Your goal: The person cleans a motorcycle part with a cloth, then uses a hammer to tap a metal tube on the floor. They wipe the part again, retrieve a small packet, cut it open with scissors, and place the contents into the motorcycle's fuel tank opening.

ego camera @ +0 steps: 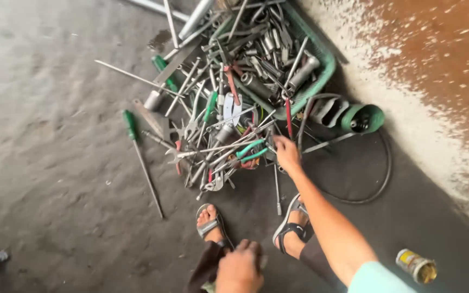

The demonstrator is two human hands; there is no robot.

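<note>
1. I'm seeing the right hand (287, 153) reaching into the tool pile (229, 108), fingers curling down on metal by the green-handled pliers (252, 150); can't tell whether anything is actually gripped.
2. Left hand (240, 269) is hanging near the knee, loosely closed, holding nothing that I can make out.
3. Risk: loose rods and wrenches just beyond the fingers are lying tangled, so pulling one could be dragging others and pinching skin.
4. Further out, the green basket (321, 65) is tipping tools forward, and could be spilling onto the sandalled feet (210, 222).
</note>
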